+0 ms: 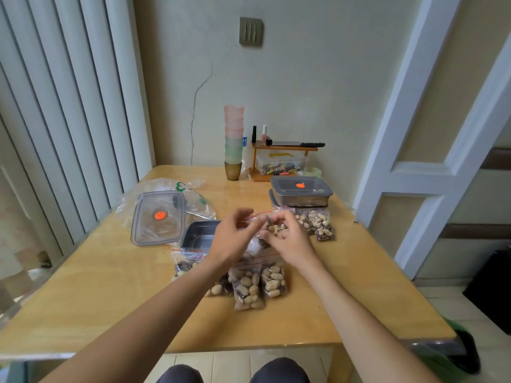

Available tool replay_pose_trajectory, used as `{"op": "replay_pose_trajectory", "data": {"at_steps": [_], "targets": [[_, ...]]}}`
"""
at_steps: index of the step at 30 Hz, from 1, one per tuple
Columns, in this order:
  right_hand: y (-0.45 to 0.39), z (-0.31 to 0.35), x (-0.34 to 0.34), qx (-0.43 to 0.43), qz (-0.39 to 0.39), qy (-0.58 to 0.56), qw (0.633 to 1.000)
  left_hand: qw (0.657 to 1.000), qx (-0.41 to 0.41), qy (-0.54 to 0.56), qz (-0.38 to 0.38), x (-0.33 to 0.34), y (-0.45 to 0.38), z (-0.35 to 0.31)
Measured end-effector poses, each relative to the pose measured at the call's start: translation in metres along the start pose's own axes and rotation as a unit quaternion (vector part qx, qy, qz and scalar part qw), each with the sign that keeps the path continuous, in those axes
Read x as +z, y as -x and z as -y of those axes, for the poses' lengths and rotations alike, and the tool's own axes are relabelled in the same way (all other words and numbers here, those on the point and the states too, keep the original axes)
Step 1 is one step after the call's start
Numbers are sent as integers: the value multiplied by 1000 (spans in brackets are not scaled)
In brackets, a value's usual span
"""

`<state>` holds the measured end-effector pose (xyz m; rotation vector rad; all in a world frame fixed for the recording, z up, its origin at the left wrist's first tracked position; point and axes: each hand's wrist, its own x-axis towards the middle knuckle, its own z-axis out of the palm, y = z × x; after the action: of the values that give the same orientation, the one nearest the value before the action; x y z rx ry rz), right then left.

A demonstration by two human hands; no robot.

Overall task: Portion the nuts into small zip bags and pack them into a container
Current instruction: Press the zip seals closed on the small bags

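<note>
**Both hands on a zip bag over the open container**

Nearest the camera, 2 dark-clad knees [232,373] sit under the edge of the wooden table [91,294]. Just past the edge, a cluster of filled nut bags [250,283] lies between the forearms, red seal strips showing, with 1 more filled bag [184,265] off to the left, partly under the left arm.

Up at mid-table, the action: the left hand [231,239] and right hand [290,239] meet over a small zip bag [276,226] with nuts inside. Left fingers curl in and pinch its top edge; right fingers are bent around the bag's body, gripping it. The fingertips blur, so the exact pinch point is hard to call.

Right beneath the left hand sits the open metal container [197,234], and its clear lid [158,217] with an orange dot lies to the left on a large plastic bag [193,186]. To the right, 2 more filled bags [318,225] rest in front of a stack of closed containers [301,192].

At the wall, a tower of stacked cups [234,142] and a small wooden shelf [282,158]
</note>
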<state>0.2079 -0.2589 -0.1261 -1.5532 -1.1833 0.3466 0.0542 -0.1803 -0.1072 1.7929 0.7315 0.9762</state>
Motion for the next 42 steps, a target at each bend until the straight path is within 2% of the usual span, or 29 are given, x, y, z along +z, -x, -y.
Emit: {"op": "replay_pose_trajectory", "data": {"at_steps": [2, 5, 8, 15, 23, 26, 30, 33, 36, 42], "targets": [[3, 15, 6, -13, 18, -16, 1000, 992, -59, 108, -19, -5, -5, -3], [6, 34, 12, 9, 51, -82, 995, 980, -75, 183, -25, -19, -4, -9], [7, 49, 17, 51, 75, -161, 983, 986, -42, 156, -30, -34, 1, -15], [0, 66, 38, -15, -5, -148, 989, 997, 42, 63, -33, -62, 10, -15], [1, 76, 57, -16, -33, -111, 993, 998, 20, 53, -11, -86, 17, -15], [5, 79, 59, -18, -15, -125, 992, 998, 15, 64, -11, -93, 17, -16], [7, 84, 59, 12, 39, -140, 989, 1000, 31, 7, -2, -98, 19, -17], [5, 83, 59, -4, 46, -52, 998, 993, 62, -97, -1, -102, 20, -18], [6, 82, 62, -20, 47, 39, 998, 967, 88, -239, -6, -105, 17, -19], [9, 83, 69, -11, 37, 76, 996, 959, 80, -270, 4, -105, 17, -21]]}}
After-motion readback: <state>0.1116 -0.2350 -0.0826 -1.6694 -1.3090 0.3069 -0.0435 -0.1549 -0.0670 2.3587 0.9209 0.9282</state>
